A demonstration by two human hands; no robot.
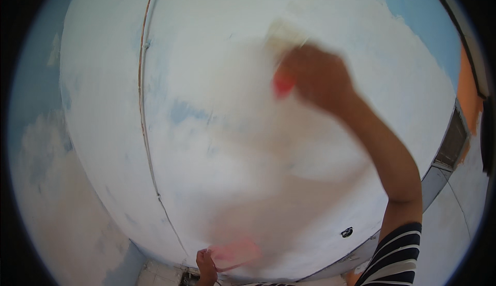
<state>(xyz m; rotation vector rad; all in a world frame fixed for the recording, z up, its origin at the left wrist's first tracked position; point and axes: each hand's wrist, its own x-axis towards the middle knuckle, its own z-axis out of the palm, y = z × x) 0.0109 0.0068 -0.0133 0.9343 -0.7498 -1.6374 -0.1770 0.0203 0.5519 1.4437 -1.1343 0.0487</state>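
- Right hand and left hand are working well apart, each closing on something: the right is clasping a red-handled flat tool high on the patchy white wall, while the left is gripping a pink sheet-like piece by its left end, near the wall's lower edge.
- Blur is hiding the tool's pale head, so I cannot tell whether it is touching the wall; if it is tilting too steeply, a corner could be scoring the surface.
- Because the right arm is reaching so high, pressure could be turning uneven and leaving ridges.
- Should the pink piece be carrying anything loose, which I cannot make out, a careless tilt could be spilling it.
- A thin cable is running down toward the wall's lower edge, nearer the left edge; a wide leftward sweep could be snagging it.
- Near the lower right corner, a dark opening is breaking the surface; a low stroke could be catching there.
- Shadow is falling across the lower middle, possibly masking flaws.
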